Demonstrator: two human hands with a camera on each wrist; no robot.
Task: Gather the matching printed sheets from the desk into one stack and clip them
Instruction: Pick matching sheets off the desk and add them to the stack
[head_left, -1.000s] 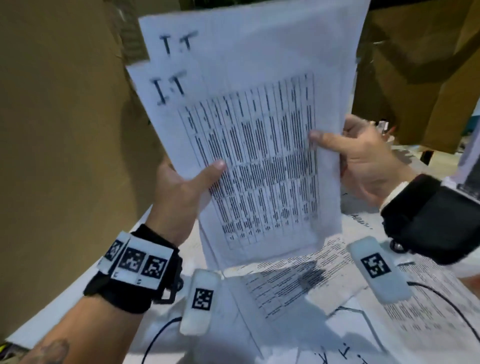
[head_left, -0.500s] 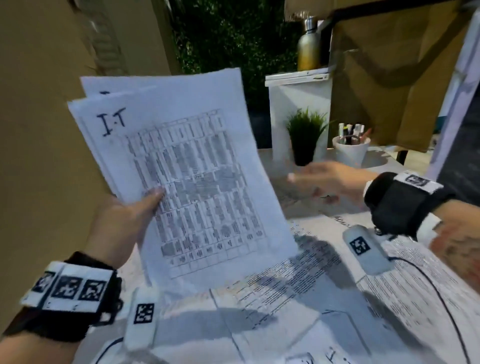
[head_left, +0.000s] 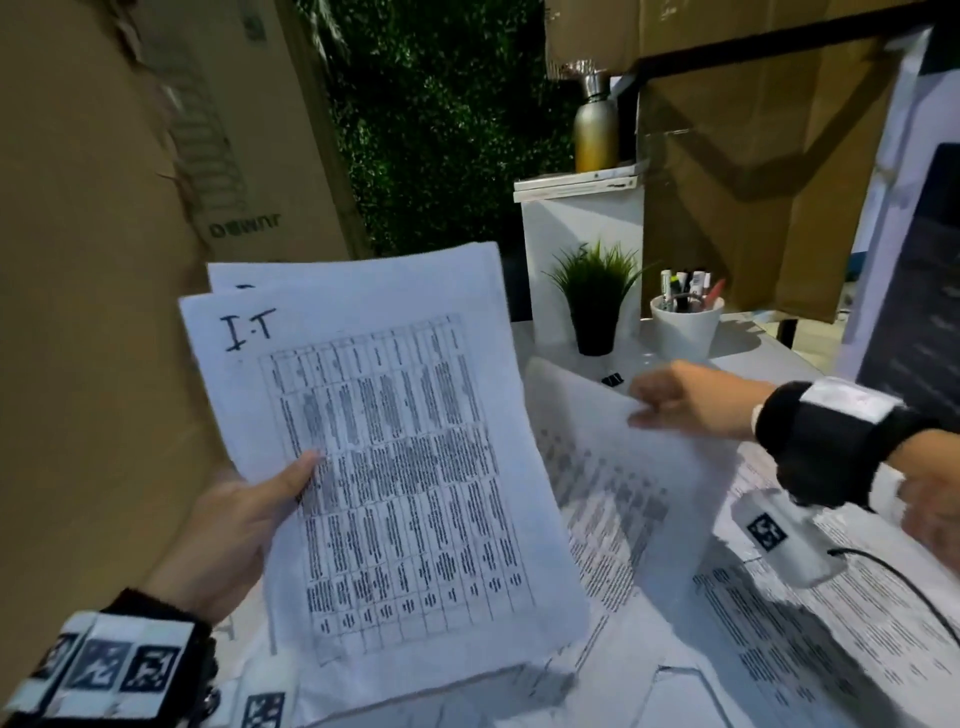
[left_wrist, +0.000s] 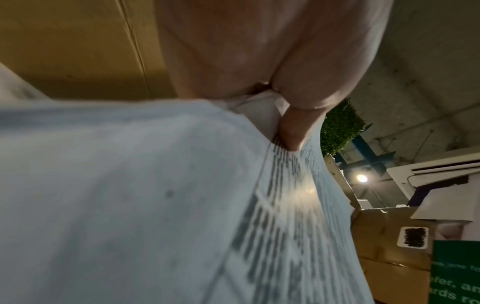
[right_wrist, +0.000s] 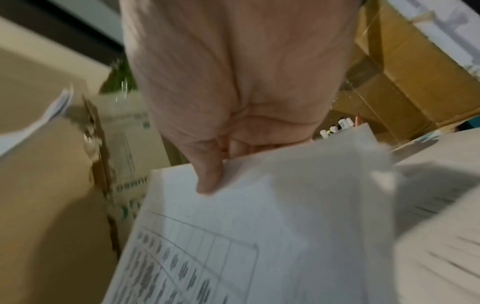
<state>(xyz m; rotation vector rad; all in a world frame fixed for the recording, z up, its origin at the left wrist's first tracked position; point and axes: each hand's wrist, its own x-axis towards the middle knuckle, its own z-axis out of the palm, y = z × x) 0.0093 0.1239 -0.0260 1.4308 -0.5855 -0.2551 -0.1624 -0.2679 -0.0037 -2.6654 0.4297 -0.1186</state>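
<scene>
My left hand holds up a stack of printed table sheets marked "I.T" in black pen, thumb on the front; the left wrist view shows the thumb pressed on the stack. My right hand pinches the far edge of another table sheet and lifts it off the desk; in the right wrist view the thumb lies on top of that sheet. A small black binder clip lies on the desk just beyond that sheet, left of the right hand.
More printed sheets cover the white desk. At the back stand a potted plant, a white cup of pens and a white box with a metal bottle. Cardboard boxes wall the left side and back right.
My right hand let go of the held stack, reached right to the desk and took hold of another sheet. The left hand lowered the stack toward the left.
</scene>
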